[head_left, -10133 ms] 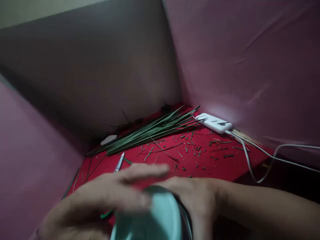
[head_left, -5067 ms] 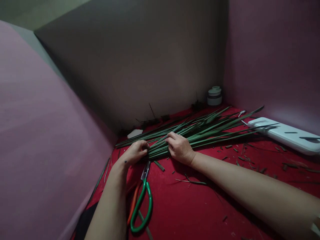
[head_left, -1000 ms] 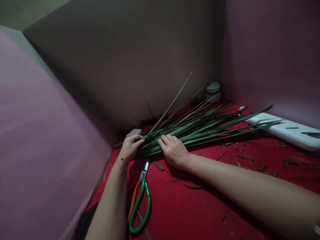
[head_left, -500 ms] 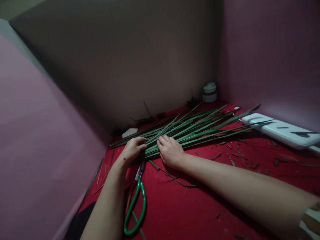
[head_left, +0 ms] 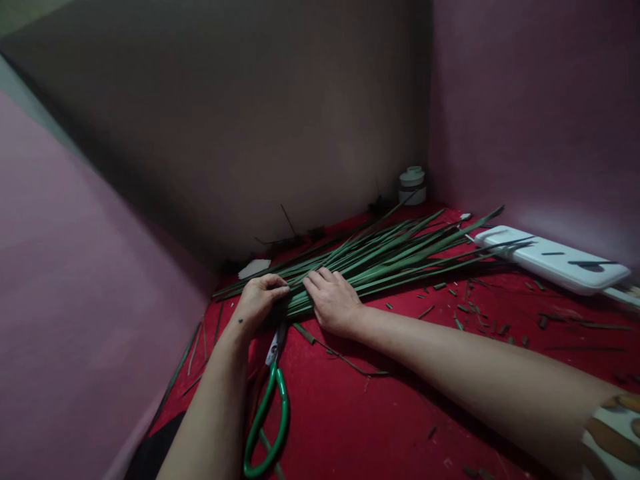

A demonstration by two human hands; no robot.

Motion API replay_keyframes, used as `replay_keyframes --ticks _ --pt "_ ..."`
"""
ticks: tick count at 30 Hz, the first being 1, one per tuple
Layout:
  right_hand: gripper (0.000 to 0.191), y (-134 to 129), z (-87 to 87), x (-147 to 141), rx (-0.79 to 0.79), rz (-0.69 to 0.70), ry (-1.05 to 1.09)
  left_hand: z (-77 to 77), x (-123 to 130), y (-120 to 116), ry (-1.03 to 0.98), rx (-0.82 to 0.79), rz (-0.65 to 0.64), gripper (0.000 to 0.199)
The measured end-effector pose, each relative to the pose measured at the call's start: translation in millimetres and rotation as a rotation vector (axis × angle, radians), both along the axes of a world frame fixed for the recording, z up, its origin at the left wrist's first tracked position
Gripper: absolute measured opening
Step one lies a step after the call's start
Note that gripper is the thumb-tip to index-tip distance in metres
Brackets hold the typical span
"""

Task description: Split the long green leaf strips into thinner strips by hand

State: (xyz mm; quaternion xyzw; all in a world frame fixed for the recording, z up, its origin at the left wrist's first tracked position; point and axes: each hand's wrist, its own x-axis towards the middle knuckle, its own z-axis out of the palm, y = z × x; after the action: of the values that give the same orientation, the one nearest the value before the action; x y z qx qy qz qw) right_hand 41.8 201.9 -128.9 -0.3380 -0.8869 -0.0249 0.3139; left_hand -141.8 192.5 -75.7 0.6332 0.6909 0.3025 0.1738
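A loose bundle of long, narrow green leaves (head_left: 395,257) lies across the red cloth, fanning out to the right. At its left end is my left hand (head_left: 256,299), closed with thumb and forefinger together on the leaf ends; the other fingertips are hidden. My right hand (head_left: 331,300) lies over the bundle just to the right, its fingers curled down onto the leaves. Below the left end lie green-handled scissors (head_left: 270,407), their blades pointing at the bundle and their tips out of sight beneath it. Neither hand touches the handles.
A white power strip (head_left: 550,257) lies at the right, with leaf tips and scraps on it. A lidded white jar (head_left: 413,187) stands in the back corner. Cut leaf bits (head_left: 465,308) litter the red cloth (head_left: 360,413). Walls close in at left, back and right.
The thumb and forefinger of my left hand have come together at the leaf ends. My right hand stays on the bundle. The whole view has shifted slightly.
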Motion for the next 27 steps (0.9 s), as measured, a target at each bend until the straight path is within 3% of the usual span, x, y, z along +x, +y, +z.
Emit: replay_keyframes --ticks 6,17,27 --pt "0.036 4.1 0.4 -3.3 -0.082 0.046 0.019 -6.5 -1.2 3.0 0.038 0.083 0.016 0.017" --pt "0.037 8.5 -3.4 -3.4 -0.036 0.07 -0.005 -14.6 -3.4 7.6 0.075 0.168 0.057 0.016" --pt "0.038 6.4 -5.1 -4.4 -0.04 0.053 -0.059 -9.9 11.3 3.5 0.115 0.173 -0.044 0.008"
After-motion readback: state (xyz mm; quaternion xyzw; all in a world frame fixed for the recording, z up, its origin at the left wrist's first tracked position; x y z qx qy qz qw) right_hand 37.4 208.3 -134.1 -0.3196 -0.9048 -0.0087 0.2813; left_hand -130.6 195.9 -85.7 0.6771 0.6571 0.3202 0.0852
